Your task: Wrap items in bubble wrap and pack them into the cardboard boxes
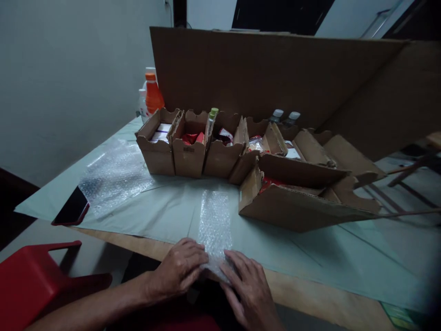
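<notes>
Bubble wrap strip (215, 225), table's near edge: left hand (179, 269) and right hand (246, 287), fingers spread, press its near end flat; rolling or folding likely follows, needing an even grip.

near end of bubble wrap strip (215, 230) hidden under hands, red chair (31, 280) cut off at frame's edge, box contents indistinct

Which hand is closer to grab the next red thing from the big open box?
Probably the right hand. It rests on the near end of the bubble wrap strip, on the same side as the big open box. The left hand lies farther away.
</notes>
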Action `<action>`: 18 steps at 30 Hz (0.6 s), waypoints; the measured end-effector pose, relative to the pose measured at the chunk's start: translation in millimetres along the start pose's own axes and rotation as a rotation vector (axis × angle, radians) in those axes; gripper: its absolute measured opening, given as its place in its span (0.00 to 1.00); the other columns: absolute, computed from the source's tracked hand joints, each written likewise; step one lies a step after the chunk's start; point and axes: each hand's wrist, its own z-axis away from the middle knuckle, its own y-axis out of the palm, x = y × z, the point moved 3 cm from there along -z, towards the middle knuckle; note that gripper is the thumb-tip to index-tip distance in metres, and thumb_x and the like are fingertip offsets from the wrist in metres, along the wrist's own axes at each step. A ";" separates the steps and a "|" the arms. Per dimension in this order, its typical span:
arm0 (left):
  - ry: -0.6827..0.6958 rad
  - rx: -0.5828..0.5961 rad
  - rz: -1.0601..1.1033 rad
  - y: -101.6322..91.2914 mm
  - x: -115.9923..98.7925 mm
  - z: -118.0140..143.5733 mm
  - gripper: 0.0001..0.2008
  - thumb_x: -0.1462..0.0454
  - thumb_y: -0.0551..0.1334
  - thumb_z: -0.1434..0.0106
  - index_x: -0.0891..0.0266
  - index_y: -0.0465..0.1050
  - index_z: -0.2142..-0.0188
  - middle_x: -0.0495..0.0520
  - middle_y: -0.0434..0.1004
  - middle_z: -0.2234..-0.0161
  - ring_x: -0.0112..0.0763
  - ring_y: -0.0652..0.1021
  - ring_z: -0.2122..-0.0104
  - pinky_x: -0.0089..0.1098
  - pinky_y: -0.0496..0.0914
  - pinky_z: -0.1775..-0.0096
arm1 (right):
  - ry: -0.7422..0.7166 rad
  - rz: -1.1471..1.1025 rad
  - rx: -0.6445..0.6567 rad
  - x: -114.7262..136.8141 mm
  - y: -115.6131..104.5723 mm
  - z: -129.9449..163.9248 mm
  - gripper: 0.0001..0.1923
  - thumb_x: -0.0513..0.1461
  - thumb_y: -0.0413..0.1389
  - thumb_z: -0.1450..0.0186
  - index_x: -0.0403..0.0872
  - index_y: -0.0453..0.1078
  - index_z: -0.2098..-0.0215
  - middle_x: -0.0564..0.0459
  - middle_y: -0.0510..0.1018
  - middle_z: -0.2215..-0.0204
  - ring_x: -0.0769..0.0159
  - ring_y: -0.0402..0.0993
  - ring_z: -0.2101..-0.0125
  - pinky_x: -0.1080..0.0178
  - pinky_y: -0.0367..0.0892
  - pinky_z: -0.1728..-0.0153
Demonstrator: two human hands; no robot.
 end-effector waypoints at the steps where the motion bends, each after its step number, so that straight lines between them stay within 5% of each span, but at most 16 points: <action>1: -0.061 -0.018 0.050 -2.3 -0.2 -1.7 0.11 0.68 0.55 0.31 0.60 0.75 0.54 0.57 0.83 0.60 0.37 0.81 0.58 0.39 0.73 0.53 | 0.010 -0.057 -0.012 -1.3 0.4 -2.6 0.18 0.30 0.51 0.35 0.51 0.73 0.50 0.48 0.81 0.52 0.58 0.77 0.53 0.55 0.69 0.55; 4: -0.266 -0.072 0.082 -6.3 5.1 -7.2 0.10 0.68 0.56 0.33 0.59 0.77 0.62 0.53 0.81 0.69 0.33 0.79 0.67 0.33 0.72 0.63 | 0.163 -0.197 -0.016 -11.5 7.8 -11.8 0.12 0.33 0.50 0.31 0.50 0.74 0.56 0.51 0.83 0.64 0.62 0.79 0.66 0.61 0.72 0.64; 8: -0.414 -0.112 -0.054 -2.7 18.2 -14.2 0.08 0.68 0.60 0.37 0.59 0.77 0.61 0.52 0.80 0.70 0.35 0.78 0.69 0.34 0.72 0.64 | 0.327 -0.159 0.000 -24.5 20.3 -18.0 0.13 0.38 0.52 0.30 0.49 0.71 0.48 0.52 0.83 0.66 0.63 0.78 0.71 0.62 0.72 0.70; 13: -0.364 -0.083 -0.271 8.2 25.9 -16.8 0.15 0.67 0.61 0.37 0.59 0.73 0.50 0.53 0.81 0.67 0.38 0.78 0.67 0.37 0.72 0.62 | 0.214 0.069 -0.162 -19.1 11.6 -11.6 0.17 0.39 0.53 0.30 0.49 0.67 0.44 0.45 0.81 0.58 0.56 0.78 0.60 0.55 0.69 0.59; 18: -0.330 -0.045 -0.357 9.6 25.4 -17.2 0.17 0.67 0.60 0.35 0.59 0.69 0.46 0.53 0.79 0.66 0.38 0.77 0.67 0.37 0.71 0.63 | 0.090 0.053 -0.050 -5.1 10.6 -12.6 0.13 0.37 0.54 0.31 0.51 0.71 0.49 0.45 0.78 0.48 0.54 0.72 0.48 0.51 0.65 0.49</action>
